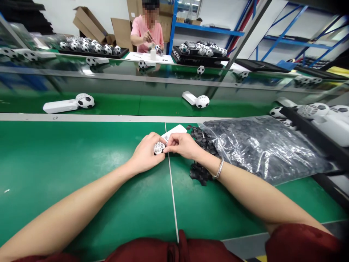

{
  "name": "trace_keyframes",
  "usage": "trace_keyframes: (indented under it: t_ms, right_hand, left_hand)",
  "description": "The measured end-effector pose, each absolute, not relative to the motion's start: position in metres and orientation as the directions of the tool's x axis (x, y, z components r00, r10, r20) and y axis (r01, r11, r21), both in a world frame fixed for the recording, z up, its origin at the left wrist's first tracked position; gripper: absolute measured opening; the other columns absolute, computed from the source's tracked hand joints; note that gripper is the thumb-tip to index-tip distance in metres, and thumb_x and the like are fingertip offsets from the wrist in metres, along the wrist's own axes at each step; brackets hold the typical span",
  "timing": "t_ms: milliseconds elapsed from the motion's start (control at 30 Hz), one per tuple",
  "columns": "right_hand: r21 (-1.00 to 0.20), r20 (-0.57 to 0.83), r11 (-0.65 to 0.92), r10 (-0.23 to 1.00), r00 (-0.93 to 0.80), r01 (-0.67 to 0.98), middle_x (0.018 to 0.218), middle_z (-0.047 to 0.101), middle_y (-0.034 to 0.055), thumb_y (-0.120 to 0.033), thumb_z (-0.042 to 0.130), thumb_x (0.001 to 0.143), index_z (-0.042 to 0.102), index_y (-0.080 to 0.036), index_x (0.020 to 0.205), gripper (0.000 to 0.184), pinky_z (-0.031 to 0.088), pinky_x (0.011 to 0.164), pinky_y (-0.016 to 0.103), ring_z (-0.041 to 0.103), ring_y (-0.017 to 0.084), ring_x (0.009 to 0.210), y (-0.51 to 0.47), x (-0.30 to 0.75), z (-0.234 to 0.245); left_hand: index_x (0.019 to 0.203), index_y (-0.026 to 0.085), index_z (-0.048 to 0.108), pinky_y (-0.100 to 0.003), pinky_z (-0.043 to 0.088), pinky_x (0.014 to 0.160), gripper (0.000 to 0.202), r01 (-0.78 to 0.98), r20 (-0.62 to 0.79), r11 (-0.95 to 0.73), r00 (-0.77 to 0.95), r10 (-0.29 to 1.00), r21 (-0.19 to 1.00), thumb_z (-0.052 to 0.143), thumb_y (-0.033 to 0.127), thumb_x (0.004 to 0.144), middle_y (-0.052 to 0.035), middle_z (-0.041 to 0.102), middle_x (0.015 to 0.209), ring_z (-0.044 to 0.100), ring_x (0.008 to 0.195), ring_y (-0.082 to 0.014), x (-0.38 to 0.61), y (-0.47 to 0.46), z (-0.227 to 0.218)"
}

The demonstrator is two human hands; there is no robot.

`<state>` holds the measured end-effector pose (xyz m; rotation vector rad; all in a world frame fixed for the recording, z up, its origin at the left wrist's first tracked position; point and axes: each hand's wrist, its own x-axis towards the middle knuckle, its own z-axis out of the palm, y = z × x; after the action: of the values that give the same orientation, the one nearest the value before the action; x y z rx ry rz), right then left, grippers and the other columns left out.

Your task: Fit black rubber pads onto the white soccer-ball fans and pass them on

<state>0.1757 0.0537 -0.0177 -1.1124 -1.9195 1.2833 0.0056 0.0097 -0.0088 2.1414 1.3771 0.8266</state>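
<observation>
In the middle of the green work surface, my left hand (pixel 148 151) is wrapped round the ball head (pixel 159 148) of a white device patterned like a football. The device's flat white handle (pixel 177 131) points away to the upper right, behind my right hand (pixel 181 145). Thumb and forefinger of that hand are pinched together at the ball's right edge; whatever sits between the tips is too small to make out. Just beyond my right hand lies a loose pile of small black pieces (pixel 203 140), with more of them under my forearm.
A clear plastic bag (pixel 261 145) full of black pieces lies at right, beside a black tray (pixel 313 131) of football devices. Two devices, one at left (pixel 62 105) and one at centre (pixel 197 99), rest on the green conveyor (pixel 139 105). Across it sits a person in pink (pixel 136 32).
</observation>
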Motion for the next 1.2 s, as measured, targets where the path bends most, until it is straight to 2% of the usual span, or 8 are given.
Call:
trace_keyframes:
  t_ms: [200, 333, 467, 567, 667, 800, 1000, 1200]
  right_hand:
    - [-0.861, -0.008, 0.293, 0.809, -0.587, 0.415, 0.057, 0.053, -0.0042, -0.04, 0.074, 0.059, 0.053, -0.016, 0.066, 0.032, 0.037, 0.05, 0.021, 0.046, 0.008, 0.052, 0.07, 0.183, 0.002]
    - [-0.707, 0.184, 0.366, 0.921, -0.342, 0.605, 0.092, 0.062, 0.0061, -0.042, 0.068, 0.066, 0.057, -0.016, 0.095, 0.04, 0.046, 0.074, 0.029, 0.057, 0.016, 0.084, 0.12, 0.216, 0.031]
    - [-0.356, 0.2, 0.115, 0.979, -0.044, 0.928, 0.121, 0.05, 0.0136, -0.04, 0.066, 0.07, 0.05, -0.014, 0.118, 0.057, 0.038, 0.094, 0.032, 0.048, 0.023, 0.111, 0.185, 0.274, 0.049]
    - [-0.294, 0.183, -0.054, 0.977, 0.112, 0.954, 0.128, 0.043, 0.0181, -0.04, 0.065, 0.071, 0.045, -0.013, 0.126, 0.065, 0.034, 0.098, 0.036, 0.043, 0.028, 0.118, 0.227, 0.311, 0.049]
    - [-0.26, 0.127, -0.187, 0.966, 0.226, 0.947, 0.13, 0.04, 0.0195, -0.046, 0.067, 0.067, 0.04, -0.017, 0.131, 0.075, 0.037, 0.094, 0.039, 0.044, 0.031, 0.117, 0.26, 0.327, 0.038]
    - [-0.223, 0.05, -0.284, 0.952, 0.302, 0.933, 0.12, 0.051, 0.0181, -0.046, 0.071, 0.061, 0.047, -0.015, 0.126, 0.076, 0.044, 0.085, 0.036, 0.054, 0.027, 0.104, 0.283, 0.328, 0.016]
    - [-0.19, 0.116, -0.162, 0.976, 0.186, 0.968, 0.094, 0.065, 0.0115, -0.028, 0.069, 0.062, 0.063, -0.013, 0.1, 0.041, 0.045, 0.074, 0.029, 0.06, 0.023, 0.088, 0.255, 0.325, 0.03]
    - [-0.187, 0.249, 0.263, 0.945, -0.214, 0.946, 0.099, 0.062, 0.0019, -0.026, 0.068, 0.061, 0.063, -0.022, 0.095, 0.034, 0.04, 0.082, 0.022, 0.056, 0.015, 0.092, 0.153, 0.269, 0.074]
  left_hand:
    - [0.09, 0.02, 0.056, -0.03, 0.044, 0.083, 0.024, 0.589, 0.263, -0.449, 0.377, 0.888, 0.672, 0.058, 0.02, 0.067, -0.0012, 0.056, 0.094, 0.055, 0.09, -0.017, -0.004, 0.028, -0.007]
    - [0.095, 0.021, 0.056, -0.029, 0.046, 0.082, 0.029, 0.743, 0.346, -0.353, 0.173, 0.922, 0.569, 0.058, 0.026, 0.067, -0.0013, 0.057, 0.096, 0.057, 0.088, -0.0175, -0.025, 0.081, -0.003]
    - [0.106, 0.012, 0.051, -0.045, 0.034, 0.097, 0.039, 0.807, 0.47, -0.262, -0.023, 0.882, 0.53, 0.053, 0.03, 0.072, -0.014, 0.049, 0.109, 0.044, 0.11, -0.0304, -0.052, 0.141, -0.01]
    - [0.116, 0.008, 0.047, -0.053, 0.031, 0.097, 0.049, 0.848, 0.492, -0.205, -0.074, 0.867, 0.489, 0.052, 0.03, 0.073, -0.0201, 0.043, 0.118, 0.036, 0.116, -0.0378, -0.064, 0.168, -0.028]
    - [0.125, 0.013, 0.041, -0.05, 0.034, 0.095, 0.054, 0.933, 0.486, -0.186, 0.014, 0.874, 0.307, 0.049, 0.035, 0.076, -0.0184, 0.038, 0.127, 0.034, 0.119, -0.0378, -0.068, 0.176, -0.043]
    - [0.13, 0.014, 0.035, -0.047, 0.037, 0.093, 0.068, 0.955, 0.478, -0.167, 0.031, 0.878, 0.244, 0.052, 0.047, 0.074, -0.0172, 0.04, 0.128, 0.037, 0.117, -0.0366, -0.069, 0.177, -0.047]
    - [0.127, 0.011, 0.039, -0.049, 0.034, 0.097, 0.073, 0.944, 0.645, -0.253, 0.059, 0.762, 0.212, 0.058, 0.052, 0.07, -0.02, 0.04, 0.128, 0.036, 0.12, -0.0374, -0.066, 0.173, -0.042]
    - [0.13, 0.018, 0.033, -0.049, 0.025, 0.105, 0.066, 0.8, 0.778, -0.596, 0.415, 0.471, -0.066, 0.061, 0.041, 0.074, -0.0153, 0.042, 0.13, 0.035, 0.125, -0.0309, 0.001, 0.099, 0.005]
